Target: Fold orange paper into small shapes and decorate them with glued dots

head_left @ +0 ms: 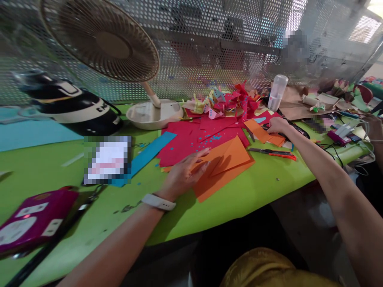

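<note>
The left hand (186,175), loosely spread, probably steadies the paper (226,169); whether the right hand (279,125) pinches anything, I cannot tell.

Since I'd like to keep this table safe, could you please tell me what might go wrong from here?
The cutter lies between the folded orange paper and the right hand, so that hand could brush it when drawn back. The fan stands near the heap of paper scraps; if running, it might scatter them. The left hand is over the folded paper's edge, and a slip might crease it.
</note>
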Demonstrator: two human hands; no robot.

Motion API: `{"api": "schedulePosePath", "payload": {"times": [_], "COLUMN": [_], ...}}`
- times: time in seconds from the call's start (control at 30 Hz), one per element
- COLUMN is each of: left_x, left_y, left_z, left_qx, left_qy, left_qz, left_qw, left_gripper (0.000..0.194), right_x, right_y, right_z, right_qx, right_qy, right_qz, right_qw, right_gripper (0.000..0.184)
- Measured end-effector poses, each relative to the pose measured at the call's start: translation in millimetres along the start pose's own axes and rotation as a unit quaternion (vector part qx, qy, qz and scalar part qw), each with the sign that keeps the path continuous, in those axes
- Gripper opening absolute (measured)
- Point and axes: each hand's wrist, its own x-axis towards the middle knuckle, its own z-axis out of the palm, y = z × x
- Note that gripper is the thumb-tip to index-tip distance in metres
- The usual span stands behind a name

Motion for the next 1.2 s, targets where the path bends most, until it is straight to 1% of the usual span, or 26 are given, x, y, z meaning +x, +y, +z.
{"api": "schedulePosePath", "payload": {"times": [0.03, 0.1, 0.23, 0.3, 0.37, 0.5, 0.53, 0.57, 0.63, 0.67, 0.7, 0.77, 0.83, 0.87, 0.93, 1.0, 1.07, 1.13, 1.2], "left_x": [0.0, 0.1, 0.6, 0.9, 1.2, 2.4, 2.9, 3.3, 4.2, 4.6, 4.8, 5.1, 5.2, 5.2, 5.3, 5.4, 5.9, 7.1, 9.1], "left_y": [0.1, 0.5, 1.5, 2.0, 2.3, 3.7, 4.5, 5.4, 7.3, 8.1, 8.7, 9.1, 8.5, 8.1, 7.9, 9.1, 12.1, 16.4, 21.1], "left_z": [-0.2, -0.7, -1.6, -2.1, -2.4, -2.6, -2.6, -2.7, -2.8, -2.8, -2.8, -2.5, -2.0, -1.8, -1.4, -1.8, -3.1, -5.0, -7.1], "left_qx": [-0.003, -0.004, 0.009, 0.014, 0.013, 0.017, 0.021, 0.024, 0.029, 0.03, 0.031, 0.032, 0.032, 0.029, 0.018, 0.002, -0.024, -0.072, -0.157], "left_qy": [-0.001, -0.004, -0.01, -0.014, -0.014, -0.01, -0.01, -0.012, -0.018, -0.021, -0.023, -0.026, -0.026, -0.023, -0.016, -0.014, -0.017, -0.015, -0.008], "left_qz": [-0.001, -0.003, -0.008, -0.009, -0.007, 0.001, 0.004, 0.01, 0.025, 0.033, 0.039, 0.045, 0.041, 0.039, 0.036, 0.026, -0.008, -0.069, -0.132], "left_qw": [1.0, 1.0, 1.0, 1.0, 1.0, 1.0, 1.0, 1.0, 0.999, 0.999, 0.998, 0.998, 0.998, 0.999, 0.999, 1.0, 1.0, 0.995, 0.979], "left_gripper": [0.045, 0.045, 0.044, 0.043, 0.042, 0.042, 0.041, 0.041, 0.041, 0.041, 0.041, 0.041, 0.041, 0.04, 0.039, 0.039, 0.041, 0.045, 0.054], "right_x": [-2.0, -6.9, -15.9, -19.0, -21.7, -28.9, -31.7, -35.2, -44.6, -50.6, -57.1, -70.2, -80.3, -83.1, -84.1, -80.6, -76.3, -73.5, -72.6], "right_y": [-1.6, -3.9, -2.2, 0.5, 2.6, 2.2, 0.7, -1.8, -10.7, -17.4, -25.6, -45.2, -65.4, -74.2, -87.6, -94.6, -96.7, -96.1, -95.2], "right_z": [-1.2, -3.9, -8.5, -8.8, -7.4, -0.3, 1.9, 4.1, 8.2, 10.2, 12.2, 16.9, 23.2, 27.1, 35.6, 43.1, 46.5, 43.6, 34.9], "right_qx": [-0.01, -0.03, -0.028, -0.009, 0.016, 0.066, 0.071, 0.072, 0.075, 0.084, 0.099, 0.141, 0.167, 0.177, 0.21, 0.269, 0.344, 0.407, 0.44], "right_qy": [0.017, 0.05, 0.104, 0.115, 0.106, 0.027, 0.021, 0.033, 0.087, 0.112, 0.124, 0.098, 0.075, 0.059, 0.02, -0.01, -0.019, -0.015, -0.007], "right_qz": [0.016, 0.056, 0.12, 0.134, 0.128, 0.087, 0.082, 0.078, 0.057, 0.034, 0.003, -0.06, -0.085, -0.086, -0.095, -0.124, -0.167, -0.211, -0.257], "right_qw": [1.0, 0.997, 0.987, 0.984, 0.986, 0.994, 0.994, 0.994, 0.992, 0.99, 0.987, 0.983, 0.979, 0.979, 0.973, 0.955, 0.924, 0.888, 0.86], "right_gripper": [0.039, 0.045, 0.046, 0.046, 0.043, 0.029, 0.027, 0.026, 0.031, 0.034, 0.033, 0.022, 0.031, 0.036, 0.035, 0.028, 0.024, 0.025, 0.029]}}
